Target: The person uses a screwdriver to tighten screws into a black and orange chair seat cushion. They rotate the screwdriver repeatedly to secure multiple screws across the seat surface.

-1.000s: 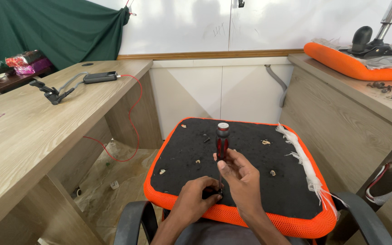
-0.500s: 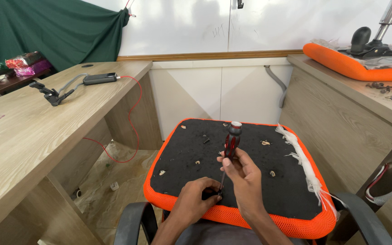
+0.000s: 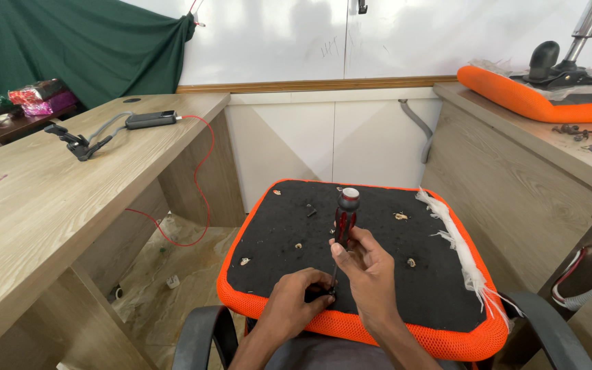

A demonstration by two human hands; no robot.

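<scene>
The person's right hand (image 3: 371, 270) is wrapped around a screwdriver (image 3: 343, 223) with a red and black handle and a pale cap on top. The tool stands nearly upright, leaning a little toward one o'clock, its tip down near the front edge of the seat cushion (image 3: 440, 274). The left hand (image 3: 296, 298) sits just beside it at about eight o'clock, fingers pinched together right at the tip of the tool, gripping something small and dark there; what it is I cannot make out.

The cushion lies upside down, its black underside up and orange mesh running round the rim. Small pale fittings and a dark screw (image 3: 310, 211) dot the black surface. A frayed white strip (image 3: 457, 240) trails along the cushion's edge at three o'clock from the hands. Black chair arms (image 3: 196, 336) curve up at either side near the person.

At ten o'clock stands a wooden desk (image 3: 35, 205) with a black clamp (image 3: 77, 144) and a red cable (image 3: 200, 185) hanging off it. At two o'clock, another desk (image 3: 536, 147) carries a second orange cushion (image 3: 522, 96) and some loose screws (image 3: 573, 130).
</scene>
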